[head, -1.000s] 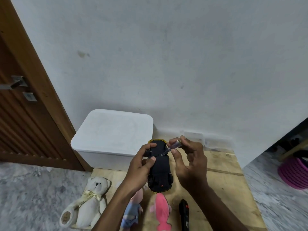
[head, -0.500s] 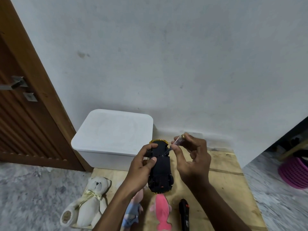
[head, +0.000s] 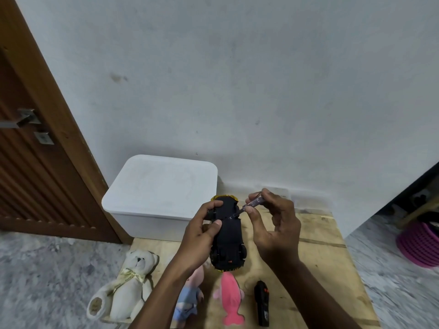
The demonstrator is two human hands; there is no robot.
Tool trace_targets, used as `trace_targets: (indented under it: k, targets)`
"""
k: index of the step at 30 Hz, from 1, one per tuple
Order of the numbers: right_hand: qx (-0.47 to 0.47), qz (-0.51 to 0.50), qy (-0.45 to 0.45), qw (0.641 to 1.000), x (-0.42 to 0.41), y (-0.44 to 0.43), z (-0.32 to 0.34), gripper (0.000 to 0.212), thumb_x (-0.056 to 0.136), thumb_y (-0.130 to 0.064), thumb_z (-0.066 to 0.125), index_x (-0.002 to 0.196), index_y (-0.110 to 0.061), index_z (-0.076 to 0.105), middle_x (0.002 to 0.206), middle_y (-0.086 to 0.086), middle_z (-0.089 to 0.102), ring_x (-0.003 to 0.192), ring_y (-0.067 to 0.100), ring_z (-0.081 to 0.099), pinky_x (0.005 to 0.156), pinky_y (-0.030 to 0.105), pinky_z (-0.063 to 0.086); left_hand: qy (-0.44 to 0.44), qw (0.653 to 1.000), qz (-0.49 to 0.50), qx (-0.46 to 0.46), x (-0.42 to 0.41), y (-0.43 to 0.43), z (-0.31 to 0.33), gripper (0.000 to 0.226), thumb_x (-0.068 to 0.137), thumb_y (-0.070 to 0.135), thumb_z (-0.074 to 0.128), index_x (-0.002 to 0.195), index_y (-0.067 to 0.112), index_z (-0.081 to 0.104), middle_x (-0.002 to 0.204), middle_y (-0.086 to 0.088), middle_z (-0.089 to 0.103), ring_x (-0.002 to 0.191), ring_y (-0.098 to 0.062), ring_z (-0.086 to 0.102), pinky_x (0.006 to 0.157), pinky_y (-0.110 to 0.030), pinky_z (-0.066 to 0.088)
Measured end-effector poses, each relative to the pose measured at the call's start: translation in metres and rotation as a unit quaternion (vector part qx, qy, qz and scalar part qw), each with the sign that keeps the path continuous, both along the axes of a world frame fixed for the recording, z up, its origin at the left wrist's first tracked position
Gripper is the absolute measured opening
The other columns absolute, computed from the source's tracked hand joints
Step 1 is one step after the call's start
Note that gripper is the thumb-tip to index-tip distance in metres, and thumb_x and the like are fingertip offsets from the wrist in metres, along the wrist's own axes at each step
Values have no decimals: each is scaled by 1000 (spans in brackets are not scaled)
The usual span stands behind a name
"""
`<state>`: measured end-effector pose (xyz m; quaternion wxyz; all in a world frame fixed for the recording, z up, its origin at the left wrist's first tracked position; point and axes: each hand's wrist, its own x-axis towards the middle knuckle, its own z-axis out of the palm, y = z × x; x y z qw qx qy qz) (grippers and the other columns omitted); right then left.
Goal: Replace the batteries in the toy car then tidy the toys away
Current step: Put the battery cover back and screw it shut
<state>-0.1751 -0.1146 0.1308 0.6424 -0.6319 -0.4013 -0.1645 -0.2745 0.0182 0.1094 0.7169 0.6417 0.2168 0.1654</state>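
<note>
While the left hand (head: 202, 233) is gripping the black plastic toy car (head: 229, 238) (underside up) above the wooden bench (head: 320, 257) near its far edge, the right hand (head: 276, 224) is pinching a small translucent-handled screwdriver (head: 254, 201), its tip touching the car.

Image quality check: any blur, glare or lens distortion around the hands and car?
Head view: soft even light, no glare; the wide-angle lens tilts the door frame; floor at the right edge is smeared; the toy car is dark underneath, little detail; the screwdriver in the right hand looks soft.
</note>
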Motion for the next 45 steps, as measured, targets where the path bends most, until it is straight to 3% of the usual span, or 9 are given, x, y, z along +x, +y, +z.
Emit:
trace_targets:
  k: [3,11,17,29,34,38,41,43,45]
  targets:
    - [-18,38,17,999,-2,-3,2,68,84,10,65,129,-40,49,122,10,65,114,34,65,91,58,53,-2,1000,-1,-4,0,0,-1,39,103,2,51,123,33,62,111,1,64,86,-15,74,66,-30,59]
    - [3,14,21,1000,-2,-3,4,63,84,6,68,123,-40,52,99,9,69,95,33,70,80,56,56,-5,1000,4,-3,2,-2,-2,41,102,-1,50,123,32,62,111,1,64,85,-14,73,65,-28,58]
    - [-17,33,32,999,-5,-7,2,65,84,7,66,125,-40,49,114,3,68,109,29,68,90,56,54,-5,1000,3,-2,1,-1,-6,41,102,0,51,123,34,62,111,-2,64,91,-23,73,67,-30,58]
    - [4,-18,33,999,-7,2,2,63,83,4,70,127,-37,51,102,0,68,94,23,71,67,44,61,-8,1000,4,1,4,-2,-11,41,102,1,52,121,35,63,113,-2,64,97,-28,71,66,-28,57]
    - [7,-20,48,999,-8,2,4,66,83,9,70,127,-36,51,106,0,69,98,20,72,69,38,62,4,1000,-3,24,6,2,-14,45,100,5,56,118,45,63,116,4,65,102,-29,70,78,-40,63]
    - [16,-27,99,995,-6,1,6,73,81,15,70,124,-42,53,105,-5,70,97,21,73,71,37,62,7,999,-31,43,5,3,-11,53,97,1,59,116,50,62,108,26,66,107,-28,68,89,-47,61]
    - [21,-31,124,992,-4,-1,8,72,82,14,70,122,-43,54,104,-6,71,98,22,73,73,36,61,3,998,-34,59,5,3,-12,54,96,4,62,119,52,61,108,29,64,110,-28,64,92,-50,59]
    - [33,-42,149,987,-3,-3,11,70,83,13,70,121,-43,55,105,-2,71,98,22,72,76,37,61,-2,998,-21,62,5,3,-14,56,96,5,64,122,55,59,111,28,64,110,-28,64,91,-48,60]
    - [58,-54,184,980,1,-7,12,64,84,13,69,122,-36,55,105,4,71,97,24,72,79,42,61,-11,997,-7,79,5,4,-16,62,95,8,66,127,59,55,112,28,64,109,-20,65,89,-35,59]
